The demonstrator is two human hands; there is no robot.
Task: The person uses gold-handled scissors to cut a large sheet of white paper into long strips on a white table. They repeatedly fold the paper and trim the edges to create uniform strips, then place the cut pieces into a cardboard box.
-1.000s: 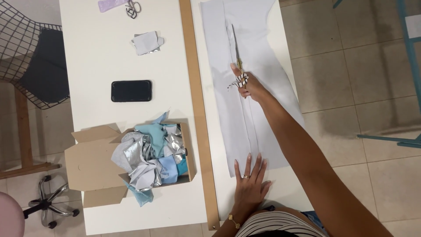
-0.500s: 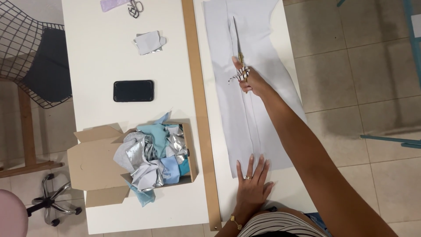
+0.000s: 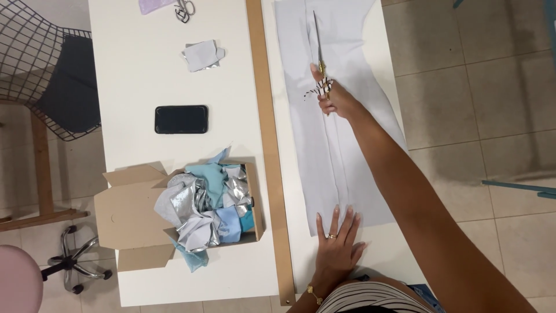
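A long sheet of white fabric point(image 3: 341, 133) lies flat along the right side of the white table point(image 3: 145, 75). The right hand point(image 3: 333, 95) grips a pair of scissors point(image 3: 318, 43), fingers closed through the handles, blades pointing up the cloth. The left hand point(image 3: 337, 243) presses flat, fingers spread, on the near edge. A wooden ruler point(image 3: 267, 150) runs beside the fabric; beyond it sit a cardboard box point(image 3: 130, 214) of scraps and a black phone point(image 3: 180, 119).

Looks like a home sewing/craft workroom. White table point(image 3: 150, 75) on tiled floor, pale fabric point(image 3: 341, 145) spread on it. Cardboard box of fabric scraps point(image 3: 202, 208) left of the fabric; wire chair point(image 3: 40, 75) beyond the table's left edge.
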